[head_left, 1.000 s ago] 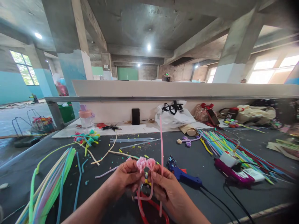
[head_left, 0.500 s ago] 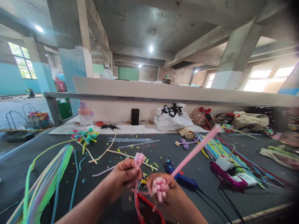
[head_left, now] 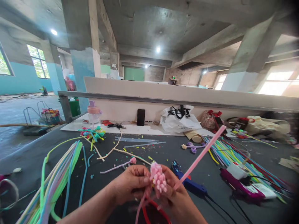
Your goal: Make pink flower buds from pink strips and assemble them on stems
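Note:
Two pink fuzzy clusters (head_left: 159, 179) touch in front of me, held between both hands. My left hand (head_left: 134, 182) pinches the left cluster at its base, where a thin pink stem hangs down. My right hand (head_left: 174, 189) is closed round the right cluster and a long straight pink stem (head_left: 201, 157) that slants up to the right. Below the hands lies something with a red rim (head_left: 146, 214). A lilac stem with a small pink tip (head_left: 116, 167) lies beyond my left hand. The fingertips partly hide the joins.
Pipe cleaner bundles lie at left (head_left: 58, 180) and right (head_left: 231, 158). A blue glue gun (head_left: 192, 186) and a purple power strip (head_left: 243, 186) are at the right. A phone (head_left: 140, 117), a bottle (head_left: 93, 116) and a white bag (head_left: 179, 119) stand at the back.
My hands have come together, bringing the two pink clusters into contact. The view has swung slightly left. The pink tip of the lilac stem now shows beyond my left hand.

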The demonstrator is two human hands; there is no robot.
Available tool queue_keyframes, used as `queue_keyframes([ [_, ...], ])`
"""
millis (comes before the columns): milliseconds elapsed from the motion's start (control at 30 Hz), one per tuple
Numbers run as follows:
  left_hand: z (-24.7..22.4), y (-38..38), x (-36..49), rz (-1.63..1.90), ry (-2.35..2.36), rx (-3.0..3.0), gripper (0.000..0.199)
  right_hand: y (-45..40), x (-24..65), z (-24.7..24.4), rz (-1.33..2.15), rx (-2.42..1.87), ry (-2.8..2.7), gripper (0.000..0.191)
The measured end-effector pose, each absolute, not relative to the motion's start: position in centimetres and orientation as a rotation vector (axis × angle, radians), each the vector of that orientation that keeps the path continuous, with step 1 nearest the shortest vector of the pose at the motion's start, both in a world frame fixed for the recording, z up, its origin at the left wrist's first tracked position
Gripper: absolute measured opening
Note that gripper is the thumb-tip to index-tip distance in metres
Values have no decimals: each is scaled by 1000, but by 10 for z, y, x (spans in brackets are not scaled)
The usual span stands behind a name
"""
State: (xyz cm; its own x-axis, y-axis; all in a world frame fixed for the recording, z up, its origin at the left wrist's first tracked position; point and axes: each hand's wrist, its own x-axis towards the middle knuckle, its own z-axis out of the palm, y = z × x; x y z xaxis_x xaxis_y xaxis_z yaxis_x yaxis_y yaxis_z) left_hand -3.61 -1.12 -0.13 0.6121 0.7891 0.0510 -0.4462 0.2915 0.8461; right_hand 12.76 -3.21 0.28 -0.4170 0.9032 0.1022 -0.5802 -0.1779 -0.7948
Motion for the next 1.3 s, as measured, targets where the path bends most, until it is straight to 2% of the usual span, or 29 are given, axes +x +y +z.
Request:
queue_keyframes([
  [133, -7, -11, -29, 862, 482, 1045, 30, -30, 120, 2, 1774, -601, -895, 21],
  [233, -6, -8, -31, 828, 669, 1217, 32, -29, 117, 4, 1795, -655, -870, 25],
  [367, 1, 13, -57, 892, 1341, 1738, 23, -25, 126, 7, 1724, -704, -903, 30],
  [467, -3, 34, -82, 966, 1534, 1824, 16, -20, 137, 5, 1718, -730, -953, 32],
  [567, -17, 45, -95, 949, 1636, 1880, 5, -18, 140, 2, 1731, -752, -967, 26],
  [633, -27, 49, -96, 942, 1653, 1893, 4, -19, 139, 0, 1743, -755, -989, 22],
  [767, -38, 54, -94, 982, 1586, 1859, 7, -23, 133, -1, 1766, -744, -1016, 22],
  [933, -27, 56, -92, 1148, 1394, 1681, 7, -23, 133, -1, 1764, -741, -993, 22],
  [1000, -19, 51, -86, 1168, 1239, 1589, 18, -23, 134, 0, 1767, -733, -1008, 21],
  [1133, 1, 36, -70, 1082, 853, 1433, 35, -23, 135, 2, 1776, -711, -1020, 20],
  [1300, 24, 22, -52, 966, 529, 1328, 36, -25, 138, 6, 1794, -681, -1013, 20],
])
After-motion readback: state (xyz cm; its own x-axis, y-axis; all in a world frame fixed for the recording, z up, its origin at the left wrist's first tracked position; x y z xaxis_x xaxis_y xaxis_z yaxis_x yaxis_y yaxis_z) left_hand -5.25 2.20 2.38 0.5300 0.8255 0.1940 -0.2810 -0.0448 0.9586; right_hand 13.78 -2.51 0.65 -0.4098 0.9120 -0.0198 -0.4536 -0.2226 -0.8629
